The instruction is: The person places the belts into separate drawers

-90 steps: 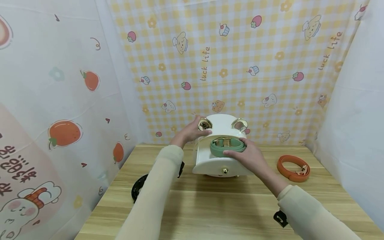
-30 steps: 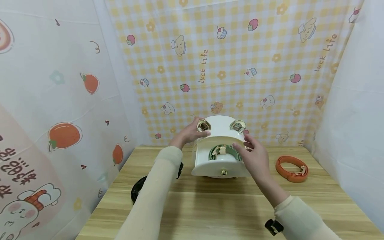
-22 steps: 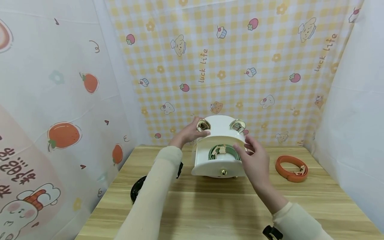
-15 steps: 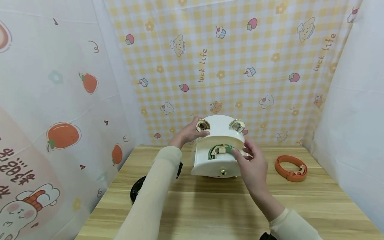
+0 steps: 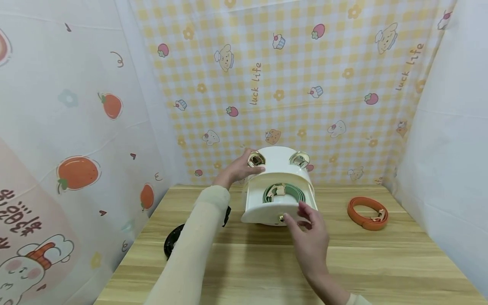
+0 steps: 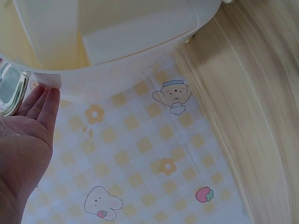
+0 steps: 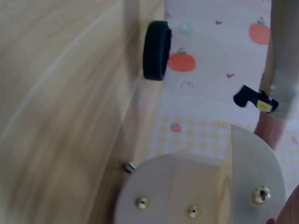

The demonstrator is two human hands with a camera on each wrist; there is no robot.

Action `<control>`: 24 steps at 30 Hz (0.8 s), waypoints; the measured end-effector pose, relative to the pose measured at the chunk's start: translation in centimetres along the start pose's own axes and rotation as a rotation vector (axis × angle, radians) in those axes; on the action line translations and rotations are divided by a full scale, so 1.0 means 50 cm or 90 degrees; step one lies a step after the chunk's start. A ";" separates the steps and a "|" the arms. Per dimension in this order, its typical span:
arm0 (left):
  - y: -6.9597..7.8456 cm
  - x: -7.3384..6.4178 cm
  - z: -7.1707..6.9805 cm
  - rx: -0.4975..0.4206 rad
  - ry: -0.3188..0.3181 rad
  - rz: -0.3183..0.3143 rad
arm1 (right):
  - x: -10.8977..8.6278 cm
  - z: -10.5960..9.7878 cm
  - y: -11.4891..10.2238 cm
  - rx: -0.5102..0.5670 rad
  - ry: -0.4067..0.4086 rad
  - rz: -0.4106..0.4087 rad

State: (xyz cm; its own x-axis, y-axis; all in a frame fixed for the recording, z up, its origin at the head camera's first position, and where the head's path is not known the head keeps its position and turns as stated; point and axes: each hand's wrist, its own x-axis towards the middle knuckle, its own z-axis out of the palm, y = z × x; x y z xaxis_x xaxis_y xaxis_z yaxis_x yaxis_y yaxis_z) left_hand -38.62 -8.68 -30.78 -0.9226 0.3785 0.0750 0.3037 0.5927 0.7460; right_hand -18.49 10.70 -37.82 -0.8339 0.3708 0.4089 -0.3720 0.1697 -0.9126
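Observation:
A white round-topped drawer cabinet (image 5: 277,156) with two gold ear-like knobs stands on the table, its top drawer (image 5: 261,214) pulled out. A coiled green belt (image 5: 293,191) with a gold buckle lies inside that drawer. My left hand (image 5: 238,169) holds the cabinet's upper left corner beside the gold ear, thumb across the front and fingers behind; the left wrist view shows its fingers (image 6: 49,109) against the shell. My right hand (image 5: 310,237) is at the drawer front, its thumb by the gold drawer knob (image 7: 261,195) and its index finger by the top edge.
A coiled orange belt (image 5: 367,213) lies on the wooden table (image 5: 354,262) to the right. At the left, partly behind my left sleeve (image 5: 190,250), sits a black coiled item (image 5: 172,240). Patterned cloth walls (image 5: 289,72) enclose the back and sides.
My right hand has let go of the green belt, which now rests in the drawer, and has moved down to the drawer front. My left hand has stayed on the cabinet.

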 end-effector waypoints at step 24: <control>-0.002 0.001 -0.001 -0.020 -0.006 0.006 | -0.046 0.081 0.072 0.019 0.093 -0.008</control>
State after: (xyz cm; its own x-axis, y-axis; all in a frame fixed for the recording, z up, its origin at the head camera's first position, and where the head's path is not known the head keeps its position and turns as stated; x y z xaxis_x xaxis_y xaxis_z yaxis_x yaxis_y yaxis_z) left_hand -38.72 -8.74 -30.79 -0.9171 0.3913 0.0762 0.3050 0.5657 0.7662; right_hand -19.56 6.78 -42.07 -0.7620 0.4976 0.4144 -0.3957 0.1488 -0.9063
